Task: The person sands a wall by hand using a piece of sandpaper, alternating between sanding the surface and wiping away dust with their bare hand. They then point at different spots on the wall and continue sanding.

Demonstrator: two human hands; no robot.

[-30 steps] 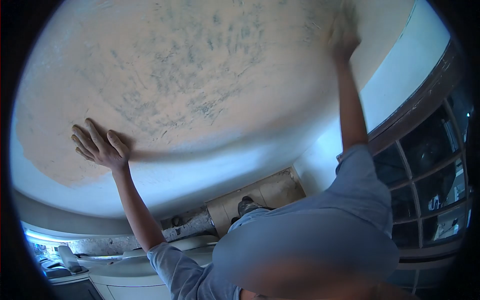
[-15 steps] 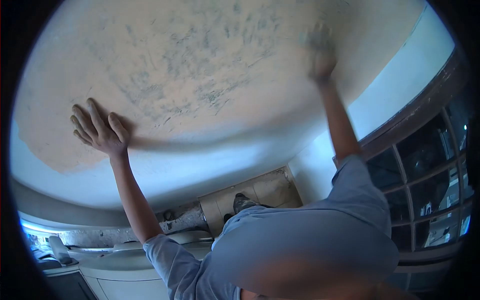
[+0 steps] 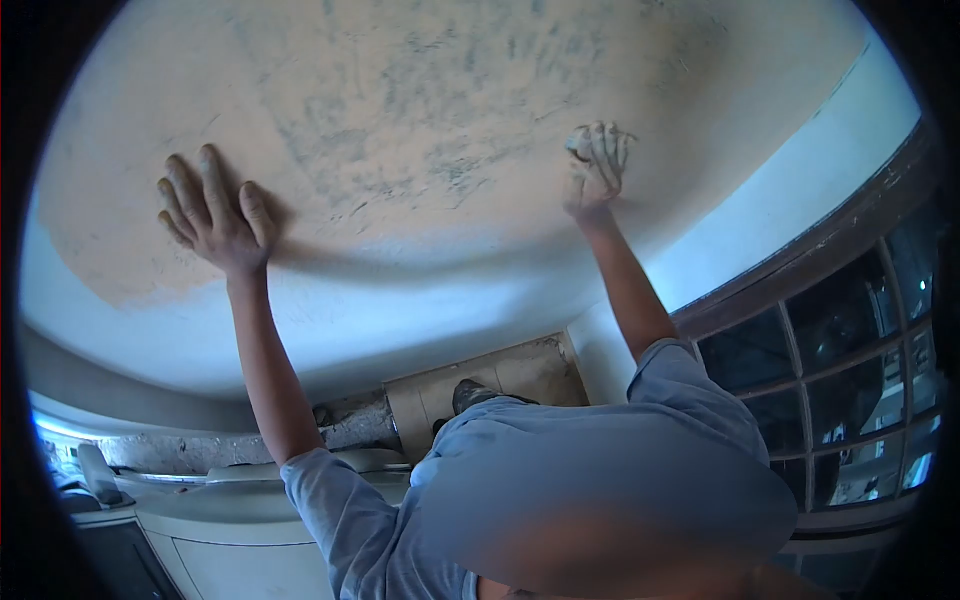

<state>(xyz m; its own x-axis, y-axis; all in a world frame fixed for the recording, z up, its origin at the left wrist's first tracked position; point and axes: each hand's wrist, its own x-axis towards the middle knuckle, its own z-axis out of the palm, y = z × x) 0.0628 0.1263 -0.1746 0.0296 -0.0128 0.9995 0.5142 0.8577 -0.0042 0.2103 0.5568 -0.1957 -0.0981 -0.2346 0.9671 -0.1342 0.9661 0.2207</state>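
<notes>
My left hand (image 3: pixel 217 215) lies flat on the wall (image 3: pixel 330 90) with its fingers spread and nothing in it; pale dust coats the fingers. On the right, my right hand (image 3: pixel 597 170) is against the same wall, fingers bent and close together. They press on a thin greyish piece (image 3: pixel 577 143) whose edge pokes out beside the fingers; its kind is hard to tell, as the fingers cover most of it. The wall is a peach-beige coat with dark scuffs and patches between the two hands, and whitish lower down.
A paned window with a dark frame (image 3: pixel 690 322) stands at the right. Below are a tiled floor patch (image 3: pixel 520 372), a shoe (image 3: pixel 470 393), a rough ledge (image 3: pixel 360 425) and, at lower left, a pale cabinet-like surface (image 3: pixel 230 560).
My right hand has swept down and left across the wall and now shows sharper. My left hand stays flat on the wall, while the whole view has shifted slightly.
</notes>
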